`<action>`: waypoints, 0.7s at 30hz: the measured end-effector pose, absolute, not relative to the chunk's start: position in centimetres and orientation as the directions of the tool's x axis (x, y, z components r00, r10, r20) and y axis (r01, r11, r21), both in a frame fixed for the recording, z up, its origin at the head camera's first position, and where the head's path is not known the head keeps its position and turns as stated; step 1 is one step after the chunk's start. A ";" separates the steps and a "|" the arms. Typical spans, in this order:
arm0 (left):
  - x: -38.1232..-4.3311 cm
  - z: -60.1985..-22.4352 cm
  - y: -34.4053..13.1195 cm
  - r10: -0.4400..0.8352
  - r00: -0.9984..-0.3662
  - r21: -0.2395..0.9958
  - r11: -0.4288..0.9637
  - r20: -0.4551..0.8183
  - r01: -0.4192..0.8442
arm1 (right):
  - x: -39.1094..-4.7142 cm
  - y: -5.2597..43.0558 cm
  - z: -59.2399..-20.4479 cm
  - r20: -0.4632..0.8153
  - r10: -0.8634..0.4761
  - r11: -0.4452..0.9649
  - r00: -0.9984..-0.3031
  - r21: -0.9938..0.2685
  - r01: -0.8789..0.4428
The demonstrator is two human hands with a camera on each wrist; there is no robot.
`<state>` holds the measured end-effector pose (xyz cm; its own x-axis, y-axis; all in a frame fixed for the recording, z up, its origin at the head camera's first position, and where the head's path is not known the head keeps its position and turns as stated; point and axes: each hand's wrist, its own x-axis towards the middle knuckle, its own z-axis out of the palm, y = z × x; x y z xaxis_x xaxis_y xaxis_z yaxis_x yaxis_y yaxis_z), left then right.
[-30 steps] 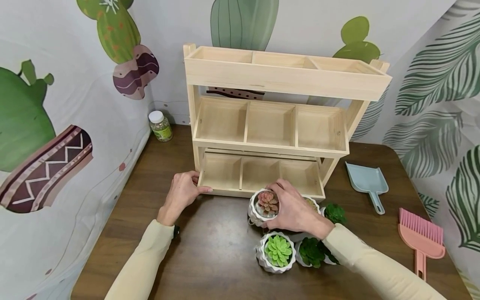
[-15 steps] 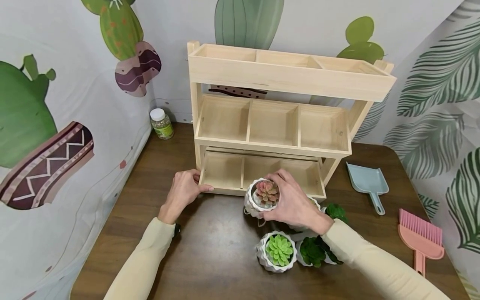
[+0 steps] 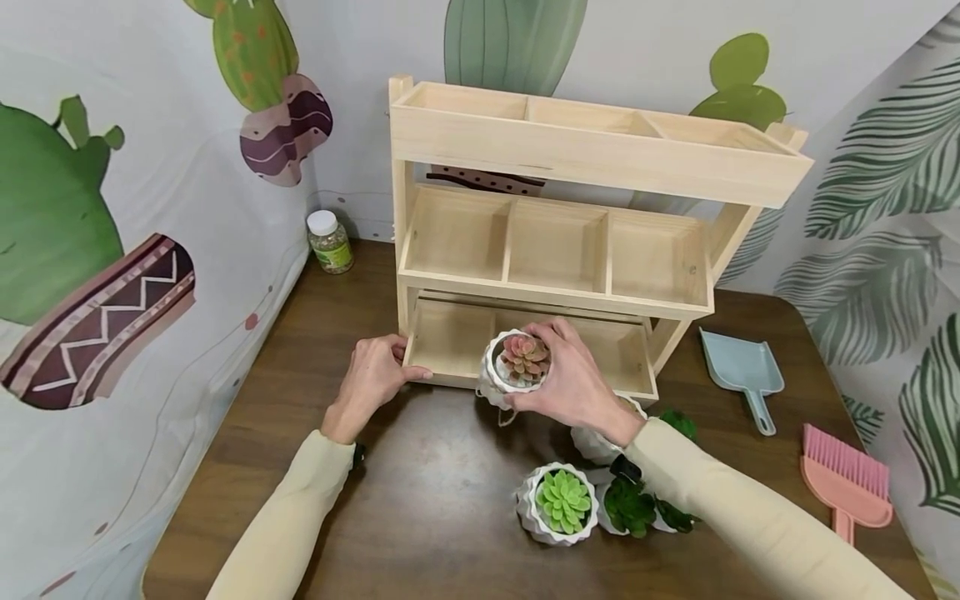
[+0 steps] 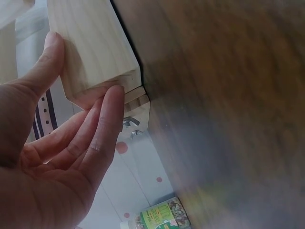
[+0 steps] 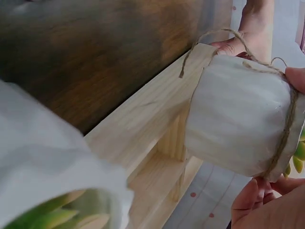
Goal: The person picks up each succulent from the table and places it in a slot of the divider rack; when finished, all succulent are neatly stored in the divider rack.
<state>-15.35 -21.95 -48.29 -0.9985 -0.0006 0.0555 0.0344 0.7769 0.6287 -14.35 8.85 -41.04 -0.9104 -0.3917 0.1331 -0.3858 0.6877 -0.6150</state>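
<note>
My right hand (image 3: 576,379) holds a potted succulent (image 3: 523,358) by its rim, thumb on the near side and fingers on the far side. Its leaves are reddish, and twine (image 5: 286,129) circles the white pot. In the head view it overlaps the bottom tray's front edge, around the middle compartment. The left hand (image 3: 369,379) grips the left front corner of that tray, part of a three-tier wooden shelf (image 3: 592,158). Seen from the left wrist, the thumb lies along the front board (image 4: 97,47) and the fingertips press its end.
Right of centre on the table stand a light green succulent (image 3: 562,502), a dark green one (image 3: 628,507) and further white pots, partly behind my right forearm. A blue dustpan (image 3: 742,362) and a pink brush (image 3: 846,479) lie right. A white-lidded jar (image 3: 330,243) stands back left.
My right hand has lifted the reddish succulent from beside the other pots and carried it up and slightly left, toward the bottom tray. The left hand keeps its hold on the tray corner.
</note>
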 end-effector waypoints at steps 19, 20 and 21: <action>-15.3 -48.4 -21.9 -0.010 -0.998 0.644 0.764 0.067 0.036 | -16.9 4.3 -42.3 0.081 -0.314 0.643 -0.946 -0.715 -0.274; -15.3 -48.4 -22.0 -0.010 -0.997 0.644 0.764 0.070 0.038 | -16.9 4.0 -42.4 0.076 -0.309 0.638 -0.948 -0.723 -0.266; -15.4 -48.5 -22.0 -0.009 -0.997 0.642 0.765 0.073 0.040 | -17.0 3.7 -42.5 0.067 -0.301 0.632 -0.951 -0.733 -0.252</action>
